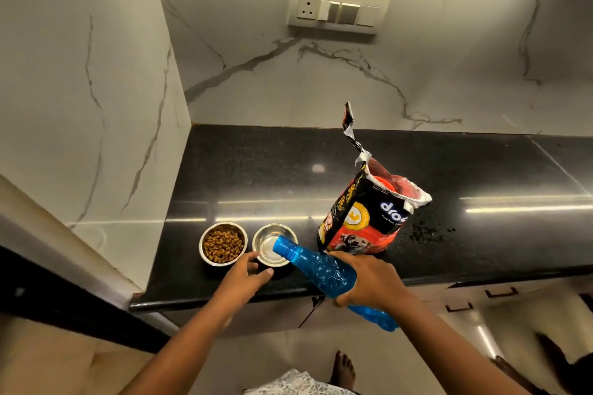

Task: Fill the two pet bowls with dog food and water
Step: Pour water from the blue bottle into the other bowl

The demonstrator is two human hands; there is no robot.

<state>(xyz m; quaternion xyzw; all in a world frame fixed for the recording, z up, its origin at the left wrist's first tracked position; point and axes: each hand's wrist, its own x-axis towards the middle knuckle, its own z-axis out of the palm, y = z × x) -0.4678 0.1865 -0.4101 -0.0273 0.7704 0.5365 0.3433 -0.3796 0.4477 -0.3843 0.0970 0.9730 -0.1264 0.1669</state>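
Both forearms reach in from six o'clock. Right hand [369, 282] has its grip wrapped round the belly of the blue bottle [321, 269], tipping it so the neck points toward ten o'clock, mouth over the steel water bowl [272, 244] — a pouring angle, by the look of it. Whether the cap is off I cannot tell. Left hand [248, 269] sits at the bowl's near rim, fingers relaxed and apart, thumb beside the rim, probably steadying it against sliding. At nine o'clock of that bowl, just beside it, the food bowl [223, 244] is already full of kibble. Dog food bag [365, 218] stands open at two o'clock on the black table [256, 170], parked clear of the pour.
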